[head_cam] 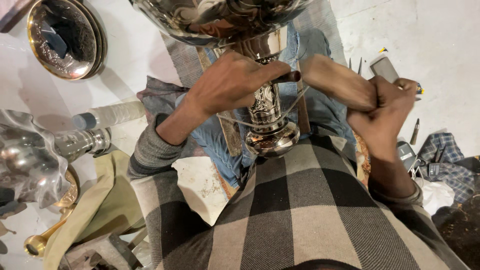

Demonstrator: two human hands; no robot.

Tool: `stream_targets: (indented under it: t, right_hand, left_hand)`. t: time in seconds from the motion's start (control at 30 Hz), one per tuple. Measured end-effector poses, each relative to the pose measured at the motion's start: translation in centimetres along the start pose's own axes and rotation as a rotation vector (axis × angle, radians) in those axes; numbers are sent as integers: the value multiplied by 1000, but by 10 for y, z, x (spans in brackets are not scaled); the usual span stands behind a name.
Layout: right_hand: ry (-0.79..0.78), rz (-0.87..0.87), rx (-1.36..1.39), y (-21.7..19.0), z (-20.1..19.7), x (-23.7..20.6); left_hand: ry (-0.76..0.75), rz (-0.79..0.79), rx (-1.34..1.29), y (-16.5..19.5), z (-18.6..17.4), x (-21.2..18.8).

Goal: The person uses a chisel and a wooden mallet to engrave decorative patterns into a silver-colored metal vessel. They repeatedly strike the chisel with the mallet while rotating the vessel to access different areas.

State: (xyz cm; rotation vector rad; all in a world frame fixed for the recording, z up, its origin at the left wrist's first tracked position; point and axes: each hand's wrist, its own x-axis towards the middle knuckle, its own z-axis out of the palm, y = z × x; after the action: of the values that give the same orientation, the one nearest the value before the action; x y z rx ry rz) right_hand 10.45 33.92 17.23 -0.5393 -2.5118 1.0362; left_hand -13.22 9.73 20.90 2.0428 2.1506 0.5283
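A shiny silver vessel lies across my lap, its wide bowl [220,17] at the top and its engraved stem [265,102] ending in a rounded knob [272,141]. My left hand [227,82] rests on the stem and pinches a short dark punch [290,76] against the engraved part. My right hand [385,112] is closed round a wooden mallet [332,80], which is held just right of the punch. A thin pale cord [296,101] runs around the stem.
Stacked silver bowls [65,37] sit at the top left, with a white roll [107,114] and a fluted silver vessel [25,160] below them. A brass piece [36,245] and an olive cloth [105,205] lie lower left. Small tools [415,131], a grey block [385,67] and a checked cloth [447,155] lie on the right.
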Motion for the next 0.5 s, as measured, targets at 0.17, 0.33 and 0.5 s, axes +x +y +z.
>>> stream_targets:
  t: [0.17, 0.33, 0.5]
  right_hand:
    - [65, -133, -307, -19, -1, 3]
    - [84, -2, -4, -21, 1, 3]
    - [32, 132, 269, -1, 8, -3]
  left_hand:
    - [-18, 13, 37, 1, -1, 0]
    - [18, 64, 58, 1, -3, 3]
    - [-17, 80, 54, 0, -4, 8]
